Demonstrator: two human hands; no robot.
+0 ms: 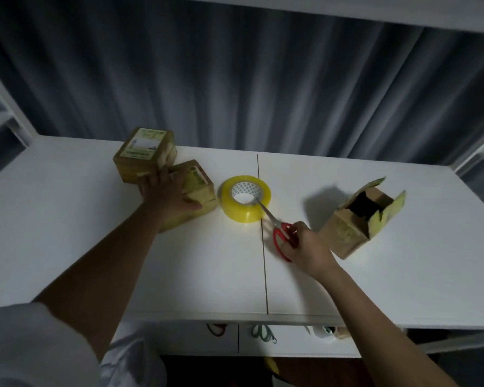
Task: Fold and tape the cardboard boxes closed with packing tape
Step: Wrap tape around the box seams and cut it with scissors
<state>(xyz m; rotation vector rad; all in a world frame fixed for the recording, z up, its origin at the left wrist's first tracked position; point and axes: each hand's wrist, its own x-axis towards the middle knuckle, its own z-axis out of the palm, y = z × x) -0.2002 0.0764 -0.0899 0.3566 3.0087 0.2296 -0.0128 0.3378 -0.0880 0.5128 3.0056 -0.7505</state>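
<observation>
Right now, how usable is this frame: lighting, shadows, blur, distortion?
Head view: dim overall, with the white table the brightest surface; the open box throws a soft shadow to its left; motion blur smears the scissors near the right hand; wide-angle distortion bends the table edges and frame rails; the tape roll reads clearly.

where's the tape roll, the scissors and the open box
tape roll (246, 216): head view, yellow outer side of the roll
scissors (280, 236): head view, red handle loop
open box (342, 233): head view, front cardboard wall
</observation>
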